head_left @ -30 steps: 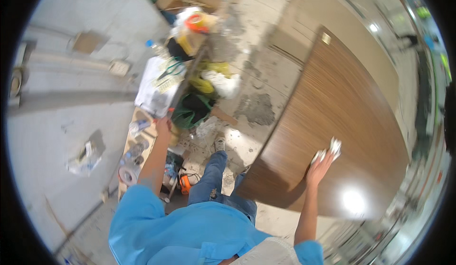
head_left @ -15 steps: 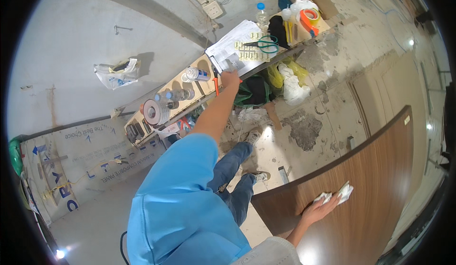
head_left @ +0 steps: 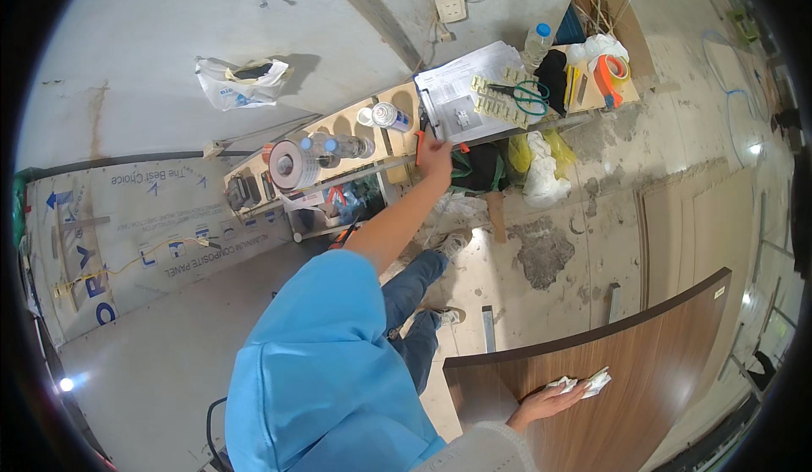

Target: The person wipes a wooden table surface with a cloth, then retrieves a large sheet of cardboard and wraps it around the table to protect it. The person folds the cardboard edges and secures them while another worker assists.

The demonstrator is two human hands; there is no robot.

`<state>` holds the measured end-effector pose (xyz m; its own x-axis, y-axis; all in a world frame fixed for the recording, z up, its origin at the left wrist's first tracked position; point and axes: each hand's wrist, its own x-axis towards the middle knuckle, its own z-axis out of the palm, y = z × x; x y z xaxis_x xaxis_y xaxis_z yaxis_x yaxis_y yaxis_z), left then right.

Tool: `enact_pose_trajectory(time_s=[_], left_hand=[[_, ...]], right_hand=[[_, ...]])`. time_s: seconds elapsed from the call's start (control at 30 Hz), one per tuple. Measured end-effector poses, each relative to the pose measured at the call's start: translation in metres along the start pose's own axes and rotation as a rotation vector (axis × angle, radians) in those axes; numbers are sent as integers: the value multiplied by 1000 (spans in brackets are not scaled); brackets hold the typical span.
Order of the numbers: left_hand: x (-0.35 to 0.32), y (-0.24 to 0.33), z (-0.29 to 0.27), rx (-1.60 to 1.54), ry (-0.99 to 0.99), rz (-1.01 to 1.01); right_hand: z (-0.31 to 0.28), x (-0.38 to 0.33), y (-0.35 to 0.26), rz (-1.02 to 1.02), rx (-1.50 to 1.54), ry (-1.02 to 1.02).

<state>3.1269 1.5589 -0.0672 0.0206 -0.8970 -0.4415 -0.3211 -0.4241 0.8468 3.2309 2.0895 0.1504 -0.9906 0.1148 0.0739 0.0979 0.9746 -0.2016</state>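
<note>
My left hand (head_left: 436,157), at the end of a blue sleeve, reaches to the front edge of a narrow wooden shelf board (head_left: 385,138). Its fingers are drawn together beside an orange-handled tool (head_left: 419,145); a bit of orange also shows on the hand's other side. What they hold, if anything, is hidden. Stacked printed papers (head_left: 457,79) lie just beyond. My right hand (head_left: 545,403) presses a crumpled white cloth (head_left: 597,382) against the face of a brown wood-grain panel (head_left: 651,362), lower right.
On the board stand a spray can (head_left: 391,118), plastic bottles (head_left: 347,147) and a ringed roll (head_left: 293,166). Green-handled scissors (head_left: 531,97) and orange tape (head_left: 608,79) lie farther right. Plastic bags (head_left: 545,172) sit on the floor below, near a broken patch (head_left: 545,254).
The view has shifted, so the shelf and panel sit differently in it. My right hand and the cloth have slid slightly nearer to me on the panel. My left hand stays at the shelf edge.
</note>
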Motion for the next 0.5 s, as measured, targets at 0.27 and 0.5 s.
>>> enact_pose_trajectory(time_s=[0.27, 0.5], left_hand=[[67, -69, -93, -326, 262, -168], [125, -54, -87, -318, 125, -205]], right_hand=[[-1, 0, -2, -3, -10, 1], [-2, 1, -1, -6, 1, 6]])
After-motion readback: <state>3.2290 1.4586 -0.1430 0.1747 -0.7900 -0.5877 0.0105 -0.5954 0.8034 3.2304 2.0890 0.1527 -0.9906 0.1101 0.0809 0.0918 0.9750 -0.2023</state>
